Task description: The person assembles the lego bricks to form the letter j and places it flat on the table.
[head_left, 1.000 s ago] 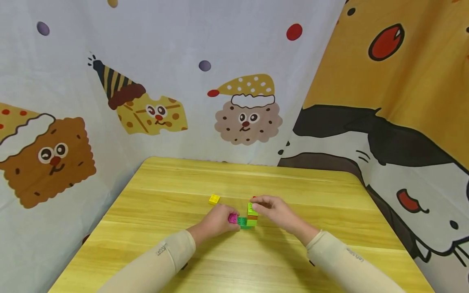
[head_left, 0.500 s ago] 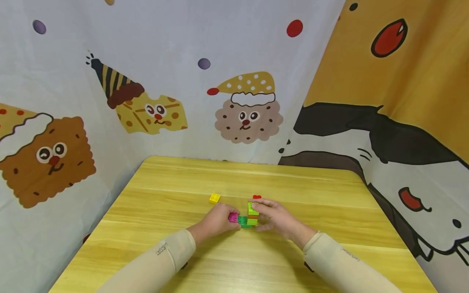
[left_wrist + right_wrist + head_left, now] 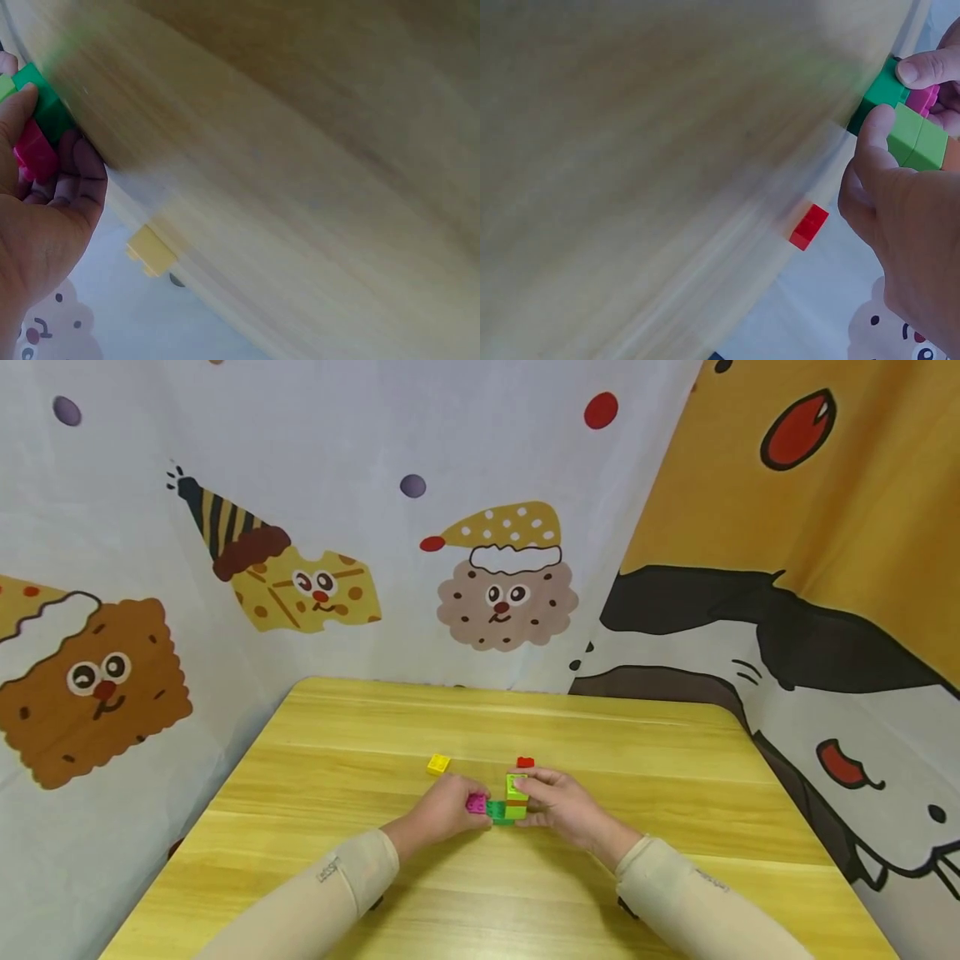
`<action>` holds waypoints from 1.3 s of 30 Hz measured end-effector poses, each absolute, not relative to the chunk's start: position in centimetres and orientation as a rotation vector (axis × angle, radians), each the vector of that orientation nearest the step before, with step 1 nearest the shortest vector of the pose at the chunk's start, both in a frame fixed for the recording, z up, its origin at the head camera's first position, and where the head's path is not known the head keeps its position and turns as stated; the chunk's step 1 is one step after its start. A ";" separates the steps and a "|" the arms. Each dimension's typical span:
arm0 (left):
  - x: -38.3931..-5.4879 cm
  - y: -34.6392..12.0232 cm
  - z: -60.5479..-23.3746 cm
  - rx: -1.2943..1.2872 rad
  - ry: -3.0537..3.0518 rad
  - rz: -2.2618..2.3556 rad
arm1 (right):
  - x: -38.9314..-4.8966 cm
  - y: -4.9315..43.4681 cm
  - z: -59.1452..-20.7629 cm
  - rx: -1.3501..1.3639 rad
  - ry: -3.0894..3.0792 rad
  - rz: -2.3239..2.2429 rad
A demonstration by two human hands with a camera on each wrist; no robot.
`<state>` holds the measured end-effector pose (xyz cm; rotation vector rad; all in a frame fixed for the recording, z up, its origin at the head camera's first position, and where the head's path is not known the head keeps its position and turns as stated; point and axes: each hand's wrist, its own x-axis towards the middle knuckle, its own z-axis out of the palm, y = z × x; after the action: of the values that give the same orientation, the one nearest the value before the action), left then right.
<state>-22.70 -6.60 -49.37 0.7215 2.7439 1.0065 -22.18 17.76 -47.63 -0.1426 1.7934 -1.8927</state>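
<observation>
A small build of toy bricks stands between the two hands. Its base is a green brick, with a magenta brick on the left end. At the right end rises a stack of lime bricks with an orange brick between them. My left hand grips the magenta and green end, thumb on the green brick in the left wrist view. The right hand holds the lime stack; its thumb lies by the green brick in the right wrist view.
Behind the left hand a yellow brick lies on the wooden table. A red brick lies just beyond the right hand's fingers. A printed cloth hangs behind the table's far edge.
The right hand has moved slightly left and closed around the lime stack, uncovering the red brick behind it. The left hand keeps its grip on the magenta and green end.
</observation>
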 end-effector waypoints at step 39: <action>-22.6 -6.7 -49.1 0.726 2.741 1.013 | -22.1 17.6 -47.6 -0.130 1.803 -1.880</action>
<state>-22.55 -6.66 -49.07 0.7262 2.7409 1.0127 -22.13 17.62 -47.59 -0.1299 1.8026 -1.8800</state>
